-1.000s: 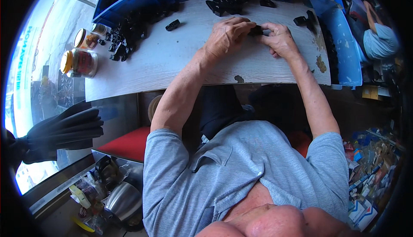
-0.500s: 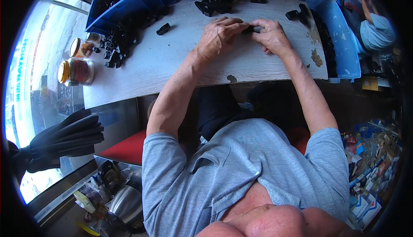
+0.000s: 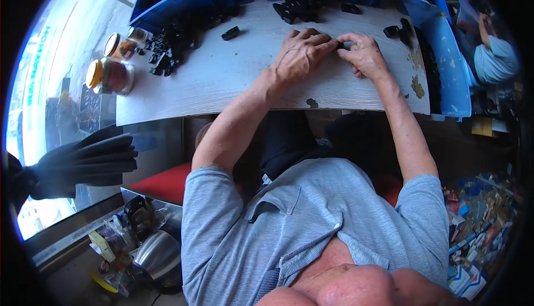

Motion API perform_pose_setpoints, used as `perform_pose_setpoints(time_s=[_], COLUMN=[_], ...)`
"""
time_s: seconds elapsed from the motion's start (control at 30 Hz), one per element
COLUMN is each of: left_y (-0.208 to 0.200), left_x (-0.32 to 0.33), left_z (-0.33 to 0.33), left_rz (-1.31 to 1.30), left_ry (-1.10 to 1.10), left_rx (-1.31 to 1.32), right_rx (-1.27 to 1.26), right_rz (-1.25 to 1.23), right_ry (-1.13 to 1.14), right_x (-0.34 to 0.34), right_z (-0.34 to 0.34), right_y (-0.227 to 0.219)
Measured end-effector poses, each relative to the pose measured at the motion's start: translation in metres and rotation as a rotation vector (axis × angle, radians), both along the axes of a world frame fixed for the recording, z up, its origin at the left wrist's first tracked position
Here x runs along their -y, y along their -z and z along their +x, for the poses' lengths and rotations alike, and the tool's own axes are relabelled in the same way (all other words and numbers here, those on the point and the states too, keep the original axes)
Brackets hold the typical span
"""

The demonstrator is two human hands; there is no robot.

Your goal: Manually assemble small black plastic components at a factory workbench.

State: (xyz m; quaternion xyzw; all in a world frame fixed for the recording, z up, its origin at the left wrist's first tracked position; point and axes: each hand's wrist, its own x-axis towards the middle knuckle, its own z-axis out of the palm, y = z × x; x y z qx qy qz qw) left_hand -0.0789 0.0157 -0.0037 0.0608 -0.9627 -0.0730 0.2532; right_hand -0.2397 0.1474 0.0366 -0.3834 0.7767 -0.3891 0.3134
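Bright daylight came through a tall window [image 3: 64, 50] on the left, its glass washed nearly white. A gathered dark cloth [image 3: 83, 164] hung in front of it, and a pale ledge [image 3: 78, 236] ran slantwise below. The table [image 3: 211, 78] had a whitish wood-grain top, with brown chipped patches [image 3: 417, 86] along its right side and near edge. Underneath, the space fell into deep shadow. A red surface [image 3: 161, 183], possibly a seat, showed beyond the table's near edge. Dark floor [image 3: 61, 284] lay at the lower left, and mixed clutter [image 3: 478, 228] covered the lower right.
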Motion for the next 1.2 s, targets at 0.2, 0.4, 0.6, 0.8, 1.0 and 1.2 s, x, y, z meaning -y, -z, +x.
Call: perform_pose_setpoints(time_s=[0.2,0.4,0.6,0.8,1.0,1.2], left_y=[-0.010,-0.006,-0.013,-0.008,-0.004,-0.006], left_x=[0.027,0.081,0.039,0.007,0.006,0.007], left_z=[0.037,0.104,0.090,0.067,0.064,0.065], left_rz=[-0.019,-0.072,0.001,0.028,0.048,0.051], left_ry=[-0.445,-0.724,-0.519,-0.351,-0.355,-0.380], left_rx=[-0.366,0.048,0.026,-0.061,-0.096,-0.082], right_rx=[0.006,-0.053,0.179,0.222,0.075,0.106], right_rz=[0.039,-0.043,-0.085,-0.190,-0.268,-0.243], right_ry=[0.008,0.045,0.210,0.558,0.901,0.565], right_x=[-0.005,-0.004,-0.001,-0.011,-0.032,-0.006], right_z=[-0.006,-0.006,-0.016,-0.080,-0.128,-0.108], right_y=[-0.001,0.001,0.006,0.011,0.002,0.004])
